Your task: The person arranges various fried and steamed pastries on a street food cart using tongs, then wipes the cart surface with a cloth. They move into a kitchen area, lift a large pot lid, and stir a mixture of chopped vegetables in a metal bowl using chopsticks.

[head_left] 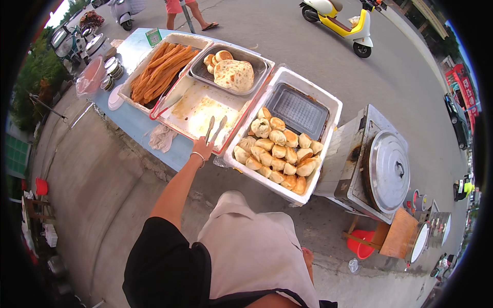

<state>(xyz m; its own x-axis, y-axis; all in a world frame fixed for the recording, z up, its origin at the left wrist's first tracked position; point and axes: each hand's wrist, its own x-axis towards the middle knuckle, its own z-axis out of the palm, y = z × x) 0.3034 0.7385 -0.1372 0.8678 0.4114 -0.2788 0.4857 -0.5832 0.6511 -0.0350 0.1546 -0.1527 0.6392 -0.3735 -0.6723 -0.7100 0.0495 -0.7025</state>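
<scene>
My left hand (201, 149) is closed on a pair of metal tongs (221, 126), whose two arms stand apart over the white tray (197, 114), which is oily and scattered with crumbs. Nothing is between the tong tips. Just right of that hand, a white foam box (245, 173) holds several browned stuffed buns (279, 151) and a dark plastic tray (298, 110). Beyond the white tray sits a metal pan (261, 73) with a flatbread (234, 75) and small round buns. At my right side, only a strip of skin (308, 259) shows past the beige apron; its fingers are hidden.
Fried dough sticks (162, 71) fill a box on the blue table (120, 122). A cloth (161, 137) lies near its front edge. To the right stands a metal stove with a lidded pan (389, 172). A red bucket (361, 243) and a yellow scooter (341, 23) stand farther off.
</scene>
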